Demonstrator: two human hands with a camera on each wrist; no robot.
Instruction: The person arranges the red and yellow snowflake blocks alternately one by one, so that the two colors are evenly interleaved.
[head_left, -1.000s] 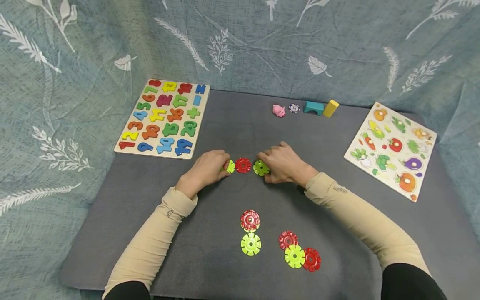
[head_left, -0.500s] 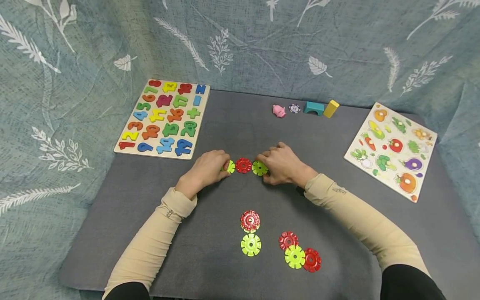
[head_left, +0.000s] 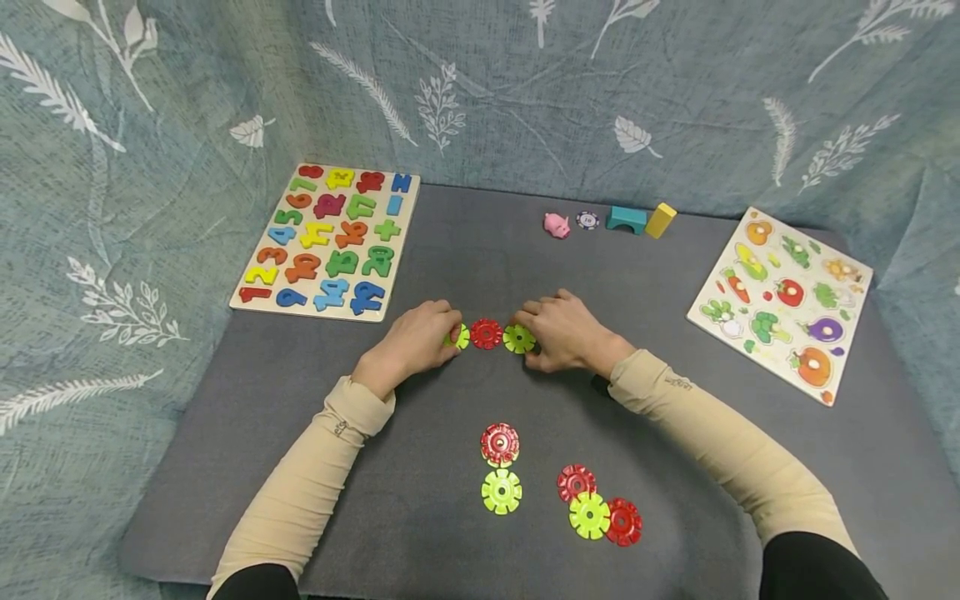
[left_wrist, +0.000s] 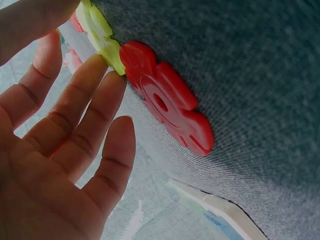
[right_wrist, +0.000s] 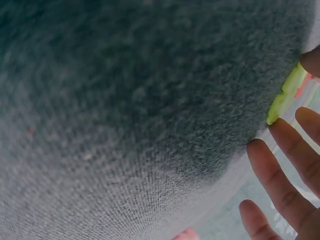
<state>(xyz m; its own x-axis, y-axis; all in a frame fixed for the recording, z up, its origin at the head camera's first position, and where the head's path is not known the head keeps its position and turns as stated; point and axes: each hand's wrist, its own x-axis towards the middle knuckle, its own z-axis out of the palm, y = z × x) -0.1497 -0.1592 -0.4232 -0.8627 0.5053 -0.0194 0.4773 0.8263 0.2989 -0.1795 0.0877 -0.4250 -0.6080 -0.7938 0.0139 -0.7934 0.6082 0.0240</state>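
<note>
Head view: left hand (head_left: 416, 340) pinches one green disc (head_left: 463, 337) just left of the red disc (head_left: 487, 341); right hand (head_left: 566, 335) pinches another green disc (head_left: 513, 342) just right.

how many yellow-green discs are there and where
5 yellow-green discs: one in the left hand, one in the right hand, one at lower centre, one beneath the red disc beyond it, one touching two red discs at lower right. Others may be hidden.
</note>
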